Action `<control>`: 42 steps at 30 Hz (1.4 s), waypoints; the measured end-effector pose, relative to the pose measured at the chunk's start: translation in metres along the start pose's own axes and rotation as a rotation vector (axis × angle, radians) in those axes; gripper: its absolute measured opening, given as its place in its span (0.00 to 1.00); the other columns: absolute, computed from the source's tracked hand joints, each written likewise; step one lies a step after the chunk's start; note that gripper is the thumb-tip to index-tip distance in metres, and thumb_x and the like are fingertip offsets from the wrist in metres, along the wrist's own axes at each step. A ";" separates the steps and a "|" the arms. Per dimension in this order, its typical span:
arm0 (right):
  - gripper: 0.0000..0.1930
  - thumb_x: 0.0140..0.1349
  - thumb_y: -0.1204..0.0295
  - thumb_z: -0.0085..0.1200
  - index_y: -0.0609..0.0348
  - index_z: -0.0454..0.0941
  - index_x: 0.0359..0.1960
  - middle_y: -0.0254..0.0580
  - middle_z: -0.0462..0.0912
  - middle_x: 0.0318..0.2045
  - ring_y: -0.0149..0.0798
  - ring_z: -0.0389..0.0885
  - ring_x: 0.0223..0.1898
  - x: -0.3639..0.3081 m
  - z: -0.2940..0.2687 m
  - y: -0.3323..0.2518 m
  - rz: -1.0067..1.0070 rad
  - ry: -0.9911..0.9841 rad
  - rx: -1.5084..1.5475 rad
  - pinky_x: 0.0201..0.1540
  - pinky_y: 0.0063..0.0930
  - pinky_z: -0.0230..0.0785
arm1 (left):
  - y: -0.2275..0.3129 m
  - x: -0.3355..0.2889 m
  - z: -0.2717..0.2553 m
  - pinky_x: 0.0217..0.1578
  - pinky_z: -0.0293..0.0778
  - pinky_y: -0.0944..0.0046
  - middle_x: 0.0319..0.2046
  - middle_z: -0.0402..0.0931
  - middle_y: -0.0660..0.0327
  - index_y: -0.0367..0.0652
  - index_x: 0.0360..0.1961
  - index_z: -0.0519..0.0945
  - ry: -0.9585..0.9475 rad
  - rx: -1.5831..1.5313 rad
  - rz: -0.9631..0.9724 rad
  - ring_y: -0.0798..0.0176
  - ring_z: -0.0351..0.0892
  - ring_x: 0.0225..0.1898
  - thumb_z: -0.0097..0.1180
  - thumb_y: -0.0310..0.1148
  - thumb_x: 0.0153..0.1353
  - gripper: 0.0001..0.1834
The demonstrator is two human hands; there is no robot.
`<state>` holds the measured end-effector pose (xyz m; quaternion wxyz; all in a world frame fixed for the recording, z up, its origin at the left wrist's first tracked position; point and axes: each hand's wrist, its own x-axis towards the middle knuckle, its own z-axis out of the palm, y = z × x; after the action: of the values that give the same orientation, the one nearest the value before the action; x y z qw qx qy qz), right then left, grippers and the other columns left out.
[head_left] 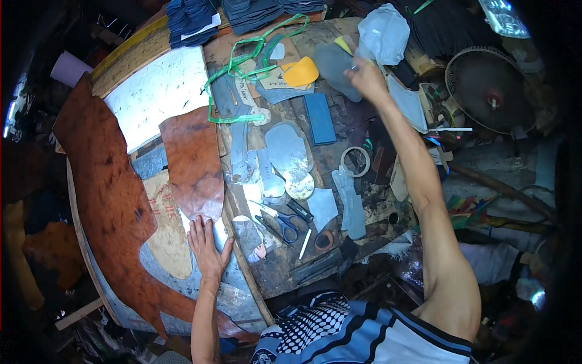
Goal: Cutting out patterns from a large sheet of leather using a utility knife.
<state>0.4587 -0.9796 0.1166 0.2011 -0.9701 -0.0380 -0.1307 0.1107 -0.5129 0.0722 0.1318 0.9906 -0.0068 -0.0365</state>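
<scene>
My left hand lies flat with its fingers stretched out, at the lower end of a reddish-brown mottled leather piece. A larger sheet of the same leather spreads to its left, partly over a tan sole-shaped pattern. Far out to the right, my right hand has its fingers closed on the edge of a smooth grey rounded template, slightly blurred. A yellow pointed piece shows beside that template, and a crumpled pale plastic bag is just beyond the hand.
Several grey templates, a blue block, blue-handled scissors, a tape roll and green strapping lie on the bench. A caged fan stands at right. Stacked dark pieces line the far edge.
</scene>
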 end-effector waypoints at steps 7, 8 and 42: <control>0.25 0.55 0.52 0.63 0.58 0.79 0.48 0.58 0.81 0.40 0.57 0.83 0.41 -0.084 0.032 -0.071 -0.165 -0.367 -0.208 0.42 0.48 0.76 | -0.002 -0.002 0.004 0.69 0.42 0.40 0.70 0.53 0.47 0.41 0.65 0.65 0.020 -0.007 0.006 0.40 0.47 0.72 0.63 0.51 0.55 0.41; 0.25 0.55 0.52 0.63 0.58 0.79 0.48 0.58 0.81 0.40 0.57 0.83 0.41 -0.084 0.031 -0.070 -0.165 -0.370 -0.208 0.42 0.48 0.76 | -0.003 -0.002 0.004 0.69 0.42 0.40 0.70 0.53 0.47 0.41 0.65 0.65 0.026 -0.015 0.014 0.39 0.47 0.72 0.63 0.51 0.55 0.41; 0.10 0.60 0.69 0.52 0.59 0.80 0.39 0.41 0.81 0.19 0.33 0.79 0.16 -0.034 -0.006 0.046 0.684 -0.025 0.328 0.19 0.28 0.72 | -0.005 -0.001 0.006 0.70 0.41 0.43 0.72 0.50 0.48 0.41 0.70 0.60 0.038 -0.028 0.029 0.43 0.45 0.73 0.60 0.50 0.58 0.43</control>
<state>0.4304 -1.0246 0.0958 0.3852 -0.8831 0.2653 -0.0365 0.1098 -0.5094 0.0654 0.1463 0.9890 -0.0181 -0.0160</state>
